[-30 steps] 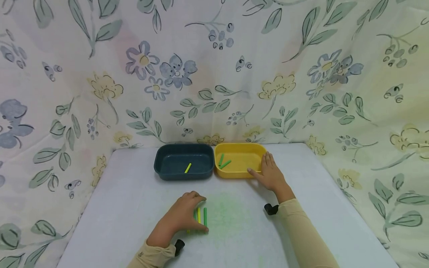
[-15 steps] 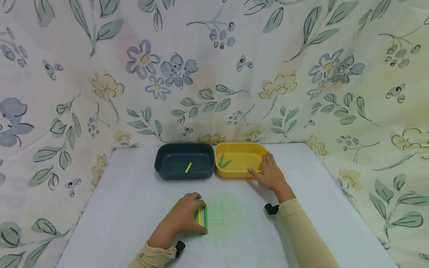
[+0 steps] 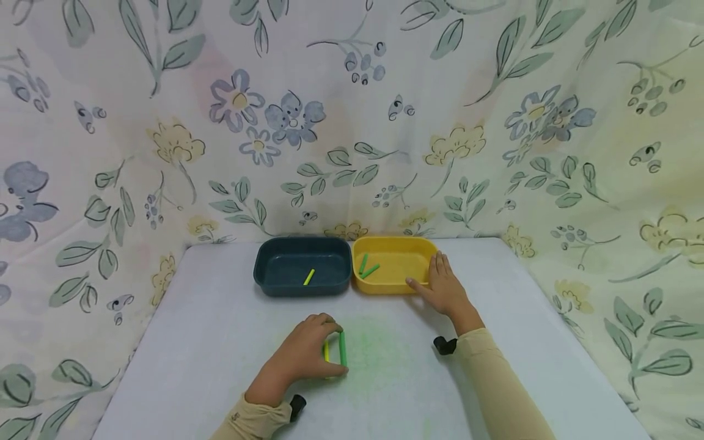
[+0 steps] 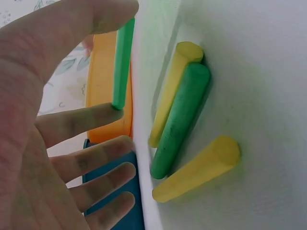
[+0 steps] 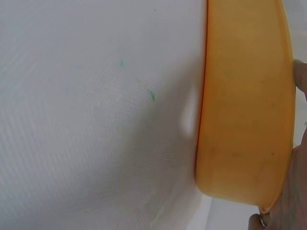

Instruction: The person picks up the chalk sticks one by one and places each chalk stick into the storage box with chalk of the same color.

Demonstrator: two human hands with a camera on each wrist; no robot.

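My left hand [image 3: 301, 351] pinches a green chalk stick [image 3: 343, 349] by its two ends, between thumb and forefinger; the left wrist view shows the other fingers spread. Below it on the table lie a green chalk stick [image 4: 181, 120] against a yellow chalk stick [image 4: 175, 91], and a second yellow chalk stick [image 4: 199, 170] apart at an angle. With straight fingers, my right hand [image 3: 448, 292] rests along the right end of the yellow tray [image 3: 393, 289], its thumb at the front rim. Two green chalk sticks [image 3: 370, 271] lie inside that tray.
A dark blue tray [image 3: 302, 291] stands left of the yellow one, touching it, with one yellow chalk stick [image 3: 309, 277] inside. Green dust [image 3: 374, 354] marks the white table [image 3: 220, 318]. Floral cloth [image 3: 352, 122] hangs behind and at both sides.
My left thumb and forefinger have closed on the rightmost green chalk stick, which has shifted slightly right and away from the others. My right hand stays at the yellow tray.
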